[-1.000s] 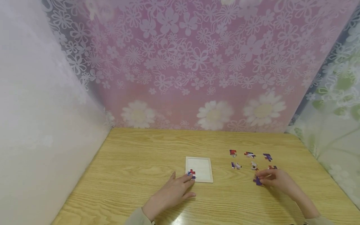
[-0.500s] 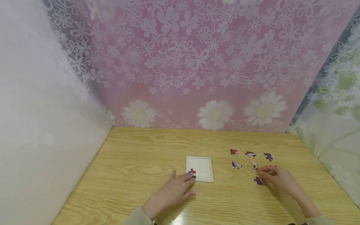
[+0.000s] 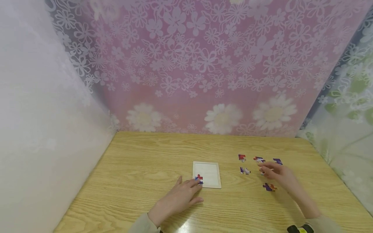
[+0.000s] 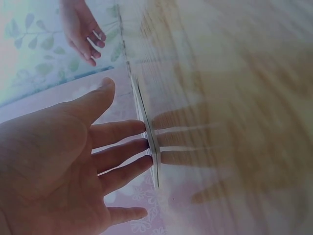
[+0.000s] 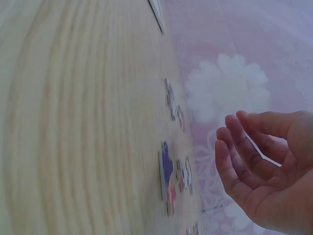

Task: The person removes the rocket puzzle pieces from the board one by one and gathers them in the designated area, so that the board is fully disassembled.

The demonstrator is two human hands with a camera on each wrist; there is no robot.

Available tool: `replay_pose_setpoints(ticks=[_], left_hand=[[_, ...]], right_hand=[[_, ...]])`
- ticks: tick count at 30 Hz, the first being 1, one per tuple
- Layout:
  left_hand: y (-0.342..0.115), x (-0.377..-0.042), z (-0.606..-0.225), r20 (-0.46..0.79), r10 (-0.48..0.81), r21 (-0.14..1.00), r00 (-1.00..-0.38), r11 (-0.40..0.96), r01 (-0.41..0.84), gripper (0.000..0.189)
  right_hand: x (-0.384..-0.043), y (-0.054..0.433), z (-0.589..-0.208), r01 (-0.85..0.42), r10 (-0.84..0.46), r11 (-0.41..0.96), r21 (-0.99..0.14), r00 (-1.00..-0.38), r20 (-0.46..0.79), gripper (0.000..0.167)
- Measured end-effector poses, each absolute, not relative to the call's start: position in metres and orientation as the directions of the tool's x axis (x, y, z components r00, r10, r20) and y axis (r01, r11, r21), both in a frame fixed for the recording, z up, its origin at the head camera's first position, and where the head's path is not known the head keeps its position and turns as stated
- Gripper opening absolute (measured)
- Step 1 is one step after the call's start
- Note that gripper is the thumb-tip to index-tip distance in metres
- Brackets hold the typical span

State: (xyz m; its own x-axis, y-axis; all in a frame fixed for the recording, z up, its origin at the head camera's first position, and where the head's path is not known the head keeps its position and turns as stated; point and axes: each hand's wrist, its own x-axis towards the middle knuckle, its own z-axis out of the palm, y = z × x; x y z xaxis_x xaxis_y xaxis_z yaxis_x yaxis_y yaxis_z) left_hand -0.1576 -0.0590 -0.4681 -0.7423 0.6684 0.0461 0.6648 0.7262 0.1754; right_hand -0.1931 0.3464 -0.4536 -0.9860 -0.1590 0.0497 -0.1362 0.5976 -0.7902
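My left hand (image 3: 177, 199) reaches its fingers over the near edge of a white puzzle tray (image 3: 220, 176). Its fingertips rest on the tray's lower left corner, at a red and blue jigsaw piece (image 3: 199, 177); in the left wrist view the straight fingers (image 4: 120, 156) touch the tray's edge. My right hand (image 3: 278, 176) hovers above the loose pieces, fingers loosely bent with nothing between them, as the right wrist view shows. Below it lies a purple and orange jigsaw piece (image 3: 269, 187). A pale piece (image 3: 263, 173) is partly hidden by the fingers.
Beyond the right hand lie a red piece (image 3: 242, 157), a red and white piece (image 3: 259, 159) and a purple piece (image 3: 277, 160). A purple and white piece (image 3: 245, 171) sits left of that hand. Patterned fabric (image 3: 186, 81) hangs behind the wooden table (image 3: 145, 161).
My right hand has come off the purple and orange piece and moved up and slightly left, over the other pieces. My left hand stays at the tray.
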Motion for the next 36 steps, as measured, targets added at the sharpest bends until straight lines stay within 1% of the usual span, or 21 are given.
replay_pose_setpoints(ticks=[5, 12, 18, 27, 36], left_hand=[[-0.059, -0.158, -0.467, 0.060, 0.673, 0.179, -0.737, 0.719, 0.672, 0.051], [-0.059, -0.158, -0.466, 0.062, 0.665, 0.193, -0.744, 0.724, 0.663, 0.050], [-0.059, -0.159, -0.468, 0.074, 0.667, 0.202, -0.741, 0.718, 0.666, 0.048], [-0.061, -0.161, -0.473, 0.075, 0.660, 0.197, -0.748, 0.725, 0.660, 0.048], [-0.072, -0.155, -0.471, 0.096, 0.655, 0.145, -0.750, 0.736, 0.661, 0.048]], right_hand=[[-0.198, 0.326, -0.449, -0.198, -0.202, 0.550, -0.811, -0.974, 0.101, 0.037], [-0.212, 0.296, -0.454, -0.280, -0.271, 0.484, -0.829, -0.949, 0.162, 0.031], [-0.223, 0.267, -0.456, -0.253, -0.318, 0.447, -0.858, -0.941, 0.112, 0.032], [-0.235, 0.226, -0.462, -0.259, -0.385, 0.416, -0.872, -0.918, 0.089, 0.034], [-0.239, 0.186, -0.470, -0.241, -0.430, 0.458, -0.855, -0.902, 0.024, 0.032]])
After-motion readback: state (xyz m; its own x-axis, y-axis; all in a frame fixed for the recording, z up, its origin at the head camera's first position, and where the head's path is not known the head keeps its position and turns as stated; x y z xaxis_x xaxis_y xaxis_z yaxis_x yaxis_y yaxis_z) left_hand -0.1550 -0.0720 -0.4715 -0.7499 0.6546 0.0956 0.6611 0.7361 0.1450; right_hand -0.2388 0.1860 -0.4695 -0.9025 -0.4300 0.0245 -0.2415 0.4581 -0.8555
